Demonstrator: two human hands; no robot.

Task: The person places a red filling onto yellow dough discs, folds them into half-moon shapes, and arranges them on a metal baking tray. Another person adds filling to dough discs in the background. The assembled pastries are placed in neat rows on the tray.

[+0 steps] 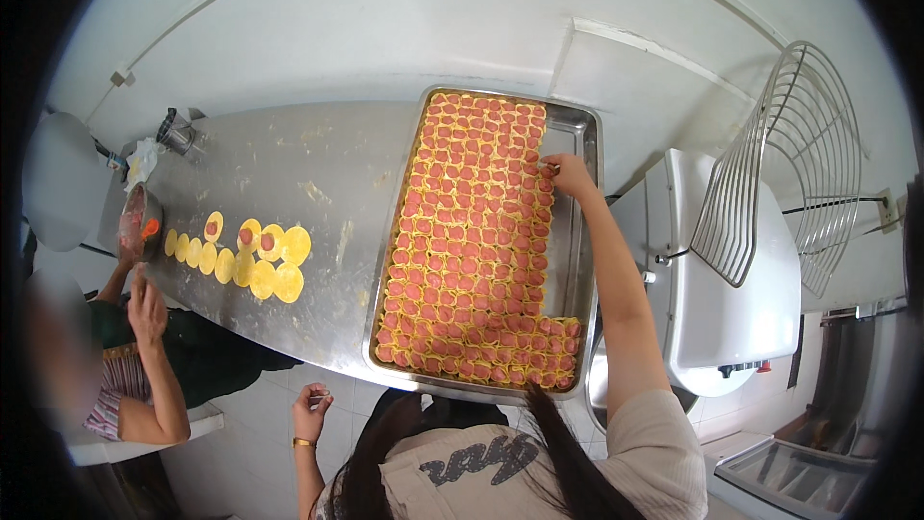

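A large metal tray (587, 347) is packed with rows of small open-topped dumplings (472, 221), yellow wrappers around pink filling. My right hand (568, 176) reaches across to the tray's far right part. Its fingers are pinched together at the right end of a row, touching or nearly touching a dumpling; what lies between the fingertips is hidden. Low beside the table's front edge, my left hand (310, 409) is held off the tray with its fingers curled in. Something small and pale shows at those fingertips, too small to name.
Round yellow wrappers (262, 279) lie on the steel table (337, 164), some topped with filling. At left a co-worker's hand (147, 308) is near a metal bowl (144, 246) of pink filling. On the right stand a white appliance (736, 299) and a wire rack (751, 183).
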